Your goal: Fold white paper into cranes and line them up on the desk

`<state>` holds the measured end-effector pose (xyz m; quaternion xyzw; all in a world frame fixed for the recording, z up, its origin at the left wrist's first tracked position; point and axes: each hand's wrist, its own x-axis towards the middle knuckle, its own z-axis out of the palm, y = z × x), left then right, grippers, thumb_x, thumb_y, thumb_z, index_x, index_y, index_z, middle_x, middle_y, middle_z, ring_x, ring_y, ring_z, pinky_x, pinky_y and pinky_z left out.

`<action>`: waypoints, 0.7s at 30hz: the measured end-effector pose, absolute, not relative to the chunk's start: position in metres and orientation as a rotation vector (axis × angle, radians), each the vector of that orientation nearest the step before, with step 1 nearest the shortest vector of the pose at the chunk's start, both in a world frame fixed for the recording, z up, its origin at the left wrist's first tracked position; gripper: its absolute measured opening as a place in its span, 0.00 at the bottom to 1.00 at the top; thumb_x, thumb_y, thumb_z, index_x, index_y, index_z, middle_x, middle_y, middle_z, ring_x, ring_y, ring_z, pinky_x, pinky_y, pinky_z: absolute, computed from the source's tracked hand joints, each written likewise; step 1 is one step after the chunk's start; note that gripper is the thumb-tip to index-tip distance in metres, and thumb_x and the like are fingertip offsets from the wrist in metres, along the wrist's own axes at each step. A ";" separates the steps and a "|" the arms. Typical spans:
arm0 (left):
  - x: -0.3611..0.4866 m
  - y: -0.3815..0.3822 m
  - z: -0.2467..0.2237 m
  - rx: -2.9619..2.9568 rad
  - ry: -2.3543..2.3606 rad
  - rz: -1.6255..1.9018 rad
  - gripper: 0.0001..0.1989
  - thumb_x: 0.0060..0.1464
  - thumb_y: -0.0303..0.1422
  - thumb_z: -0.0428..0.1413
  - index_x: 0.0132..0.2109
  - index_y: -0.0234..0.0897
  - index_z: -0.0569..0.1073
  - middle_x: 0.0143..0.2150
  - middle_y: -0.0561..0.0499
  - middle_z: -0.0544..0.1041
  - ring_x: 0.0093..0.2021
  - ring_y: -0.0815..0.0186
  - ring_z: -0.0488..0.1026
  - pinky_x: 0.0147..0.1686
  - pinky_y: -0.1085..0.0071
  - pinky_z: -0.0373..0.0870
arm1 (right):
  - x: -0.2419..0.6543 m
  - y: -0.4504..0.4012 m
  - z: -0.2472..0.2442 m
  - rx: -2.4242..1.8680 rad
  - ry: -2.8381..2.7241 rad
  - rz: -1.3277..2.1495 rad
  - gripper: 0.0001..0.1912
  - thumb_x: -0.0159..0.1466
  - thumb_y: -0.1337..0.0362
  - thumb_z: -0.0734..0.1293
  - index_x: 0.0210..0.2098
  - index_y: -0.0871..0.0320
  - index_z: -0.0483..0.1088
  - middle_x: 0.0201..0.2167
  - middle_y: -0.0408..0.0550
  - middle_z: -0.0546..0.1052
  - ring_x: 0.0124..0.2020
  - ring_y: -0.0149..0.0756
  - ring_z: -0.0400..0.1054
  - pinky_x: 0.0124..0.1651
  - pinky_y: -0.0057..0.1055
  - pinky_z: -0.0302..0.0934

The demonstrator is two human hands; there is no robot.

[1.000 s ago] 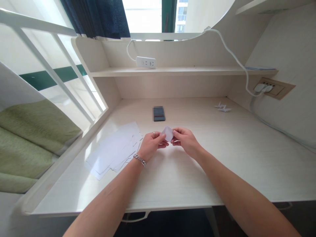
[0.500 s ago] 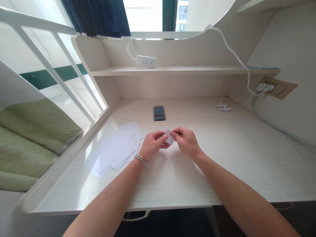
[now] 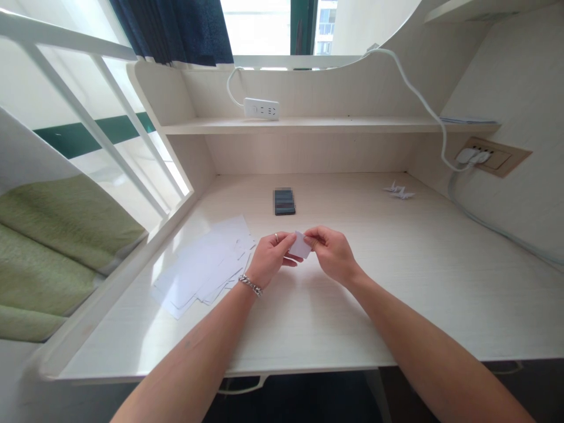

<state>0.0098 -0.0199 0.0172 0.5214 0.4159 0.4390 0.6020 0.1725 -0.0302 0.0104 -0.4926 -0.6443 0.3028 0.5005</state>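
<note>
Sheets: loose white sheets (image 3: 207,264) overlapping on the desk (image 3: 330,329), left of both hands; no shift seen over the last second.
Left hand: left hand (image 3: 268,258) pinching the paper's left edge, thumb on top, fingers under; bracelet (image 3: 250,285) at the wrist.
Dark slab: dark slab (image 3: 284,201) flat just beyond the hands, face pixelated, unmoved.
Folded paper: small folded paper (image 3: 300,247) between the hands, tilted. A second ago it had a corner up; now it shows as a slanted square. Reads as turned and re-gripped, not set down.
Right hand: right hand (image 3: 333,249) pinching its upper right corner, fingers curled in tighter than a second ago.
Cranes: paper cranes (image 3: 400,191) at far right, near the back, well apart from the hands, unchanged.
</note>
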 end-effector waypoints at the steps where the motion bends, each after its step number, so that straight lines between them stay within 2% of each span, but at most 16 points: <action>1: 0.009 -0.019 0.017 1.207 0.965 1.019 0.19 0.50 0.46 0.61 0.37 0.31 0.76 0.30 0.46 0.79 0.27 0.64 0.78 0.25 0.72 0.73 | 0.173 -0.030 0.010 -1.178 -1.558 0.748 0.07 0.61 0.62 0.65 0.33 0.57 0.74 0.29 0.46 0.77 0.31 0.37 0.69 0.36 0.32 0.62; 6: 0.004 -0.018 0.018 1.180 0.933 0.992 0.16 0.50 0.44 0.61 0.36 0.33 0.76 0.31 0.47 0.78 0.32 0.62 0.78 0.26 0.71 0.74 | 0.174 -0.025 0.008 -1.090 -1.529 0.864 0.07 0.60 0.61 0.67 0.32 0.57 0.74 0.29 0.45 0.77 0.31 0.35 0.69 0.35 0.32 0.63; 10: 0.004 -0.016 0.017 1.195 0.940 0.976 0.16 0.51 0.43 0.60 0.37 0.32 0.76 0.31 0.46 0.78 0.31 0.63 0.77 0.26 0.71 0.74 | 0.176 -0.023 0.007 -1.045 -1.513 0.954 0.08 0.58 0.60 0.68 0.32 0.58 0.74 0.28 0.45 0.77 0.30 0.35 0.69 0.33 0.31 0.65; 14: 0.005 -0.017 0.015 1.363 1.000 1.026 0.17 0.52 0.35 0.58 0.48 0.32 0.74 0.30 0.49 0.77 0.30 0.64 0.77 0.26 0.69 0.77 | 0.178 -0.022 0.005 -1.048 -1.520 0.995 0.09 0.58 0.59 0.69 0.33 0.58 0.76 0.29 0.45 0.77 0.31 0.35 0.70 0.32 0.31 0.65; 16: 0.006 -0.017 0.014 1.433 0.972 1.019 0.18 0.50 0.30 0.57 0.50 0.33 0.72 0.28 0.52 0.77 0.29 0.66 0.76 0.28 0.69 0.78 | 0.179 -0.022 0.004 -1.054 -1.527 0.961 0.09 0.58 0.59 0.69 0.33 0.57 0.76 0.30 0.46 0.78 0.32 0.35 0.70 0.33 0.32 0.65; 18: 0.006 -0.018 0.013 1.469 0.938 1.009 0.16 0.49 0.27 0.57 0.47 0.32 0.74 0.26 0.53 0.76 0.28 0.67 0.76 0.29 0.69 0.78 | 0.179 -0.022 0.004 -1.073 -1.539 0.909 0.08 0.58 0.59 0.69 0.32 0.57 0.76 0.30 0.46 0.78 0.32 0.36 0.70 0.35 0.32 0.64; 21: 0.007 -0.018 0.012 1.439 0.944 1.038 0.12 0.48 0.28 0.59 0.42 0.30 0.75 0.27 0.50 0.78 0.28 0.66 0.77 0.29 0.69 0.78 | 0.178 -0.023 0.005 -1.126 -1.552 0.851 0.09 0.58 0.59 0.69 0.35 0.57 0.76 0.32 0.47 0.78 0.34 0.37 0.71 0.38 0.33 0.65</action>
